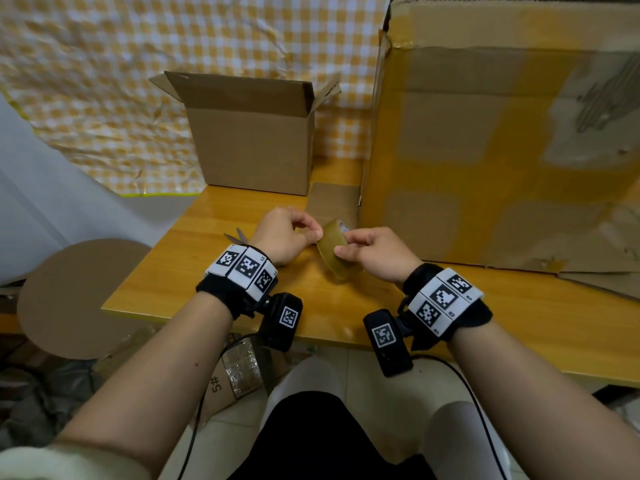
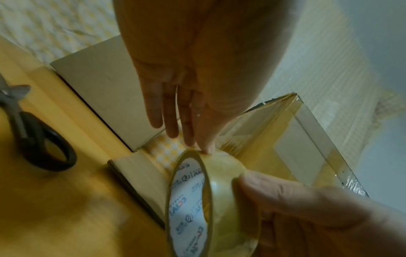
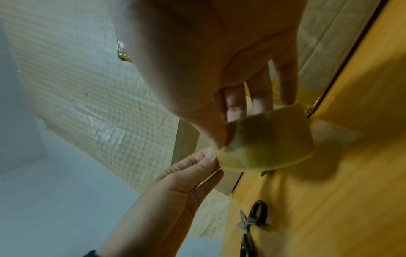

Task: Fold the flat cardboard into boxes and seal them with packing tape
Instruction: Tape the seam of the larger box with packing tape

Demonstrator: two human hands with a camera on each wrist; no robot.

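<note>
A roll of brownish packing tape (image 1: 333, 247) is held on edge just above the wooden table (image 1: 194, 258). My right hand (image 1: 346, 245) grips the roll (image 3: 268, 142), thumb on its outer face and fingers behind. My left hand (image 1: 313, 233) pinches at the roll's upper rim (image 2: 208, 196) with curled thumb and fingertips. Whether a loose tape end is lifted cannot be told. A small folded cardboard box (image 1: 252, 147) stands upright behind my hands with its top flaps open. A flat cardboard piece (image 1: 332, 202) lies between that box and the roll.
A large, heavily taped carton (image 1: 502, 150) fills the table's right side, close to my right hand. Scissors (image 2: 39, 135) with black handles lie left of my left wrist. A yellow checked cloth (image 1: 121, 81) hangs behind. A round cardboard disc (image 1: 79, 299) sits below the table's left edge.
</note>
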